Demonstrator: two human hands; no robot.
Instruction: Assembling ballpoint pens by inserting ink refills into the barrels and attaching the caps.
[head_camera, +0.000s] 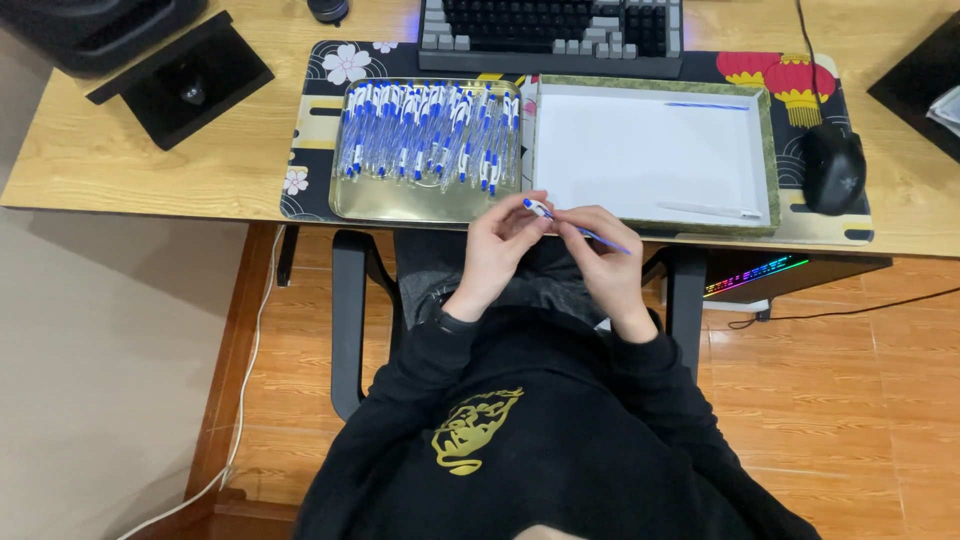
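Slim plastic pen (560, 222) between hands

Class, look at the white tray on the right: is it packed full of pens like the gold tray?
No. The white tray holds only a blue refill and a white barrel; the gold tray is crowded.

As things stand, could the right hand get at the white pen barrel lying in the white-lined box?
Probably yes. The right hand sits just in front of the green-rimmed, white-lined box, whose top is open, and nothing lies between it and the white pen barrel. Its fingers do hold a blue pen refill.
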